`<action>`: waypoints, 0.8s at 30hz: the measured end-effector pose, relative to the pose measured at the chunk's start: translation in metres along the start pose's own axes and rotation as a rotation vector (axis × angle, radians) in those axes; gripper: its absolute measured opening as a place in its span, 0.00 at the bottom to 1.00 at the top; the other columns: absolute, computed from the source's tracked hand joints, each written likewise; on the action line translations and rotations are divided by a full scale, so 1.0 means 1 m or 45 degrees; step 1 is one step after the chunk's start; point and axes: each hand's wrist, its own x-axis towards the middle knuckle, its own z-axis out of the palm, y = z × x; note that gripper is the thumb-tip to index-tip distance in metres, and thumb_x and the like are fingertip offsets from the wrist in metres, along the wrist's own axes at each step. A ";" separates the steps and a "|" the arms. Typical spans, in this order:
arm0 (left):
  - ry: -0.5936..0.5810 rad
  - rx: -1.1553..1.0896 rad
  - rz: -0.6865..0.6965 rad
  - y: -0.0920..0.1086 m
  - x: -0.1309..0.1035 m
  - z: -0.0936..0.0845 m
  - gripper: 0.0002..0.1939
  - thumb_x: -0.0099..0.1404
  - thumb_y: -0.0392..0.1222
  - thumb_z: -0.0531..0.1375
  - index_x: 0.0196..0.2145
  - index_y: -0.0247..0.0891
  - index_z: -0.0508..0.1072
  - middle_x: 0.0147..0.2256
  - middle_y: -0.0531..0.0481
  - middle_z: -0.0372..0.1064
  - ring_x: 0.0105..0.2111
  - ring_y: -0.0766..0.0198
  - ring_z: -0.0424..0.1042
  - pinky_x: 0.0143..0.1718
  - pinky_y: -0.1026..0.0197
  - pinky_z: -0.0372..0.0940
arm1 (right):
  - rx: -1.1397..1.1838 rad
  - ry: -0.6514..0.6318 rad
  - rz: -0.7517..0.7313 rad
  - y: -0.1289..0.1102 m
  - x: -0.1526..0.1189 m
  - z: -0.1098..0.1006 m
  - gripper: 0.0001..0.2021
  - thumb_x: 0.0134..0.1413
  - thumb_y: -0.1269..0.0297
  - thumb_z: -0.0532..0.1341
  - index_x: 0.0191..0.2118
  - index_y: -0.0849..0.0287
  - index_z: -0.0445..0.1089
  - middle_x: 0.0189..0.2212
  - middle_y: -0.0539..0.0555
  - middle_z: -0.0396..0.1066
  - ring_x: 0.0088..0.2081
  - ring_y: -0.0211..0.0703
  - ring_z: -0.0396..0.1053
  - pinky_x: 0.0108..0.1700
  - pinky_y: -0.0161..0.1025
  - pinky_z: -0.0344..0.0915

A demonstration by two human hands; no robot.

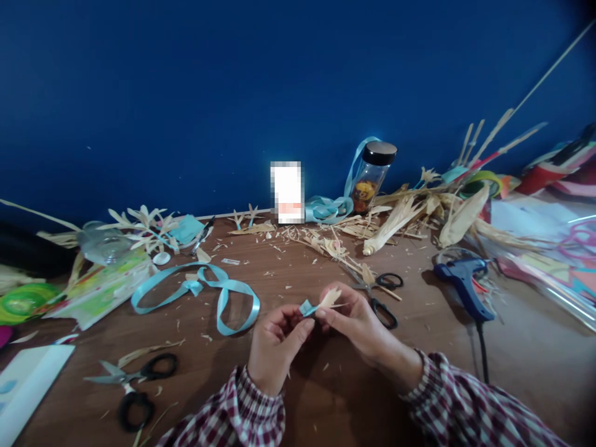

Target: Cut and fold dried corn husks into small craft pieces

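Note:
Low over the table, my left hand (pixel 282 332) pinches the stem end of a small piece, where a short light-blue ribbon tip (pixel 305 307) sticks up. My right hand (pixel 354 320) is closed on the other end, a pale corn husk petal (pixel 331 298) with a thin pointed strip beside it. The two hands almost meet, and the fingertips partly hide the join. Just beyond my right hand lie black-handled scissors (pixel 395 281), with scraps around the blades. Left of my left hand curls a long blue ribbon (pixel 223 273).
A second pair of scissors (pixel 123 379) lies at the front left. To the right is a blue glue gun (pixel 460 282) with its cord. Corn husks (pixel 391 230), a tilted jar (pixel 372 177) and a blurred white rectangle (pixel 288 189) line the blue wall. Husk flowers (pixel 144 223) lie at left.

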 end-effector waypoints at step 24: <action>-0.011 -0.542 -0.226 0.015 0.003 -0.001 0.11 0.44 0.40 0.71 0.25 0.35 0.75 0.23 0.53 0.75 0.22 0.72 0.71 0.26 0.72 0.66 | -0.383 0.063 -0.118 -0.023 -0.022 0.018 0.15 0.55 0.56 0.59 0.45 0.58 0.66 0.38 0.55 0.70 0.37 0.42 0.68 0.38 0.37 0.65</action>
